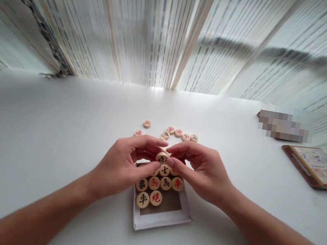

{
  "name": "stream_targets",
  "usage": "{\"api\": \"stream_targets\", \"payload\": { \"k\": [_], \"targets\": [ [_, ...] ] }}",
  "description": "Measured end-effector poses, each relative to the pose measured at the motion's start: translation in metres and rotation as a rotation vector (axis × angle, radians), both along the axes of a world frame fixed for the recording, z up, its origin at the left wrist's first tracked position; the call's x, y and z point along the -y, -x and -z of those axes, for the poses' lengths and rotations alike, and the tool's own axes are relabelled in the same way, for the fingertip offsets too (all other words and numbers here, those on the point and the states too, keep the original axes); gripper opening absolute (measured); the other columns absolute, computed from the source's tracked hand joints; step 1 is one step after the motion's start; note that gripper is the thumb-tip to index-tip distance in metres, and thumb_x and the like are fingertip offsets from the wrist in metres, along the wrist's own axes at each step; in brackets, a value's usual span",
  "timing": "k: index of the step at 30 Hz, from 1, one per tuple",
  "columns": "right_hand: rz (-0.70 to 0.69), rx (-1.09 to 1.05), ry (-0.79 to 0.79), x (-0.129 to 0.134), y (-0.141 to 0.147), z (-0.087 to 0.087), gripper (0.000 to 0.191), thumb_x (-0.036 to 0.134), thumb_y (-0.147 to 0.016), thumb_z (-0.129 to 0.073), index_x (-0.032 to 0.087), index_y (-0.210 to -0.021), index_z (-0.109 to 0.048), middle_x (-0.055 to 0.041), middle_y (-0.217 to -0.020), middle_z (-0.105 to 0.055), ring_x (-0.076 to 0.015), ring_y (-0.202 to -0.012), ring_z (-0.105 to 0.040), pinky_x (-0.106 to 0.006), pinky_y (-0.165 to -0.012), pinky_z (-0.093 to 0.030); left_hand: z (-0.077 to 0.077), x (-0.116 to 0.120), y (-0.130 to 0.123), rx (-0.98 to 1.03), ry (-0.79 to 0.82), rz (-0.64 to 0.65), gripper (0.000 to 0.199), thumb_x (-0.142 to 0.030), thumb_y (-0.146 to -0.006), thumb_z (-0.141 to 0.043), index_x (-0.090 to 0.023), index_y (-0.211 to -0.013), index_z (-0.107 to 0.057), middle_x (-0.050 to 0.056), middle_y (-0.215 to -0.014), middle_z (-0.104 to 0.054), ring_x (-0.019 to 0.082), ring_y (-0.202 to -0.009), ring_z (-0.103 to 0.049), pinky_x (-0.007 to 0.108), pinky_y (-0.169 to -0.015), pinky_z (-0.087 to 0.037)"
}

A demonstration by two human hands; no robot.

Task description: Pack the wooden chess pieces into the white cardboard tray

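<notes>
Between the fingertips of my left hand [130, 161] and my right hand [198, 168] is a round wooden xiangqi piece [162, 157] with a black character, tilted so its face shows. Both hands pinch it just above a shallow white cardboard box [162, 222]. Inside the box, flat pieces lie in rows, such as a red-marked piece [156, 198] and a black-marked piece [142, 199] in the nearest row. That row's right part shows the brown box bottom [170, 205]. My fingers hide some of the pieces in the far rows.
Beyond my hands, several loose xiangqi pieces [178, 132] are scattered on the white table [55, 129], with one piece [147, 124] apart to the left. A brown-edged book or box [320, 167] lies at the right. Striped curtains [154, 29] hang along the table's far edge.
</notes>
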State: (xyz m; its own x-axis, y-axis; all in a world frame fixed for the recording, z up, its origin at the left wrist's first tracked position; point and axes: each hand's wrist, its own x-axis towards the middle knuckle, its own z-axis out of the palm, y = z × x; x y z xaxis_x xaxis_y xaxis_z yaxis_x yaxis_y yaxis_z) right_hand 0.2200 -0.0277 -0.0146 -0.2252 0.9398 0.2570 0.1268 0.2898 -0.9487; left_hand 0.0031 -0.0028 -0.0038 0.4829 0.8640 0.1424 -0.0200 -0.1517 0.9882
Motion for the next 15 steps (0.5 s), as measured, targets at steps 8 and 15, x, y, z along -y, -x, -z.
{"api": "stream_targets", "payload": {
  "k": [8, 15],
  "targets": [
    [-0.051, -0.168, 0.140, -0.0002, 0.0008, -0.0057, 0.019, 0.027, -0.084, -0.092, 0.018, -0.098, -0.082, -0.0050, -0.087, -0.082, -0.0155, -0.073, -0.074, -0.026, -0.065, -0.058, -0.0040, 0.0007, 0.0010, 0.014, 0.149, -0.004, 0.029, -0.026, -0.083, -0.091, -0.014, -0.109, -0.086, 0.011, -0.098, -0.087, 0.025, -0.091, -0.084, 0.031, -0.084, -0.071],
    [-0.067, -0.215, 0.150, 0.0015, 0.0034, -0.0060, 0.016, 0.028, -0.086, -0.090, 0.020, -0.098, -0.082, -0.0046, -0.086, -0.083, -0.0159, -0.075, -0.078, -0.025, -0.067, -0.064, -0.0077, 0.0022, -0.0005, 0.014, 0.126, -0.036, 0.022, -0.027, -0.087, -0.087, -0.015, -0.106, -0.088, 0.010, -0.088, -0.086, 0.022, -0.079, -0.083, 0.030, -0.076, -0.071]
  ]
}}
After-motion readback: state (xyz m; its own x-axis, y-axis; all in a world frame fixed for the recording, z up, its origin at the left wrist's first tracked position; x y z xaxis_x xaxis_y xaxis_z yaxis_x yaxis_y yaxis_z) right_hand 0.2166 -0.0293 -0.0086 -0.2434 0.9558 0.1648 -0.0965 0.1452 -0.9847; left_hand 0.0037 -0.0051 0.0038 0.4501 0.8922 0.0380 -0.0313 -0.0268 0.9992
